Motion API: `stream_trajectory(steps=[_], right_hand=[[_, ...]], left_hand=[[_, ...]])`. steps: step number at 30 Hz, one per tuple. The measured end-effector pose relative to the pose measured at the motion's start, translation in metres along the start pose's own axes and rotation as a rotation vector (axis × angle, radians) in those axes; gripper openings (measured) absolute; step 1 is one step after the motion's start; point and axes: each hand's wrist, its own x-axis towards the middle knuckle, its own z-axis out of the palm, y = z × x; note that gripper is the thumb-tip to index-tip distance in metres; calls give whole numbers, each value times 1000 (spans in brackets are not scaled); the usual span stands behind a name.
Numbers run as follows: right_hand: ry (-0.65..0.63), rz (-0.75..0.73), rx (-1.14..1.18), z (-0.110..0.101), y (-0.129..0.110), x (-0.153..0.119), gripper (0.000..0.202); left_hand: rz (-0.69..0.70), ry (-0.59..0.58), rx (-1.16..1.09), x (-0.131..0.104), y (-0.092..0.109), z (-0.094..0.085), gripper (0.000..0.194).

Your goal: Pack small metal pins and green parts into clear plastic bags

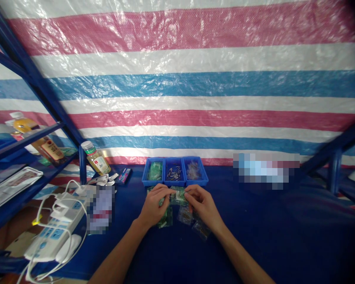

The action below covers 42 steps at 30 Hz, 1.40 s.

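A small green-and-clear plastic bag is stretched between my two hands, just in front of the bins. My left hand pinches its left side, and the fingers of my right hand are closed on its right edge. Whether anything else is in the right fingertips is too small to tell. Beneath my left hand lies another green packet. Close to my right hand are a clear packet and a second clear packet with dark contents.
Behind the hands stand a blue bin of green packets, a middle bin of slim metal pieces and a right bin of clear pieces. To the left are a bottle, a small dark box and a power strip with cables.
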Motion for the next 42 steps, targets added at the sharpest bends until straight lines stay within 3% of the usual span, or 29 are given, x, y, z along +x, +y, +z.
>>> stream_trajectory(steps=[5, 19, 24, 28, 37, 42], right_hand=[[-8, -3, -27, -2, 4, 2, 27], [19, -25, -136, -2, 4, 0, 36], [-29, 12, -25, 2, 2, -1, 33], [-35, 2, 56, 3, 0, -2, 34], [-16, -43, -32, 0, 7, 2, 32], [57, -47, -16, -2, 11, 4, 37]], left_hand=[[-16, 20, 32, -1, -3, 3, 21], [-43, 9, 58, 1, 0, 1, 11], [-99, 69, 50, -1, -4, 5, 7], [-97, 13, 16, 0, -3, 4, 11], [-166, -115, -38, 0, -2, 5, 16], [-205, 31, 12, 7, -16, -6, 12]])
